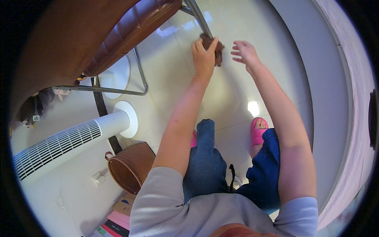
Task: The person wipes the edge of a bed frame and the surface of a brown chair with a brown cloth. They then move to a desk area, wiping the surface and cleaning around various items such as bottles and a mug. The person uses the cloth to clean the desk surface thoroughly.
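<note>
My left hand (203,60) is wrapped partly around a dark brown item (218,54) at the lower end of a metal chair leg (204,23). The item looks limp and irregular; its exact kind cannot be told, and my fingers and palm hide part of it. To the right of it, my right hand (245,54) hangs above the floor with its fingers apart and nothing in them. Above and to the left is the chair's brown leather-like padded seat (130,32).
A white tower fan (88,131) leans across the left of the view. Below it stand a brown woven basket (131,169) and several boxes (118,217). A pale bed or sofa base (328,89) curves along the right. Glossy tiles (177,74) cover the floor.
</note>
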A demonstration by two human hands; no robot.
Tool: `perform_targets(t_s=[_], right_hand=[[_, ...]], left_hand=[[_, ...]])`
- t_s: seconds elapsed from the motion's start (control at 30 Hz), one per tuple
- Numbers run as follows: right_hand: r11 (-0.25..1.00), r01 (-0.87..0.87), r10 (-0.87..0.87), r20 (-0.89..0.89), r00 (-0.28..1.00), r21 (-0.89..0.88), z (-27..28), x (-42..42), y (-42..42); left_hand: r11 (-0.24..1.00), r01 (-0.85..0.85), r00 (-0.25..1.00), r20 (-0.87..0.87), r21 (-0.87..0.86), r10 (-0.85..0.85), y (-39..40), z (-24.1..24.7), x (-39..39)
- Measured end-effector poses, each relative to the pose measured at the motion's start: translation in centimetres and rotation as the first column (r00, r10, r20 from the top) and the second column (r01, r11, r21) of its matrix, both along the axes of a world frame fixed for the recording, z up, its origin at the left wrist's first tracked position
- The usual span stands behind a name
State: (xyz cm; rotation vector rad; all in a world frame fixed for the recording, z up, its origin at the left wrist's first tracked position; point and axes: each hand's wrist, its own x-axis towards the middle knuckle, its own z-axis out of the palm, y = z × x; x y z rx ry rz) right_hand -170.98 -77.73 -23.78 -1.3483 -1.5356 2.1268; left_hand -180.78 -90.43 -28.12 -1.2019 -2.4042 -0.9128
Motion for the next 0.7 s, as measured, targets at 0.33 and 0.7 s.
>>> perform_targets(t_s=[0.33, 0.7], right_hand=[[0.831, -0.461, 0.393, -0.258, 0.883, -0.313, 5.6, 1.3, -4.0], [0.853, 0.388, -0.041, -0.695, 0.718, 0.35, 23.7, -6.9, -6.8]], left_hand=[[0.913, 0.135, 0.736, 0.578, 0.386, -0.353, -3.3, 8.3, 1.1], [0.983, 0.139, 0.967, -0.23, 0.122, -0.109, -12.3, 29.8, 0.1]])
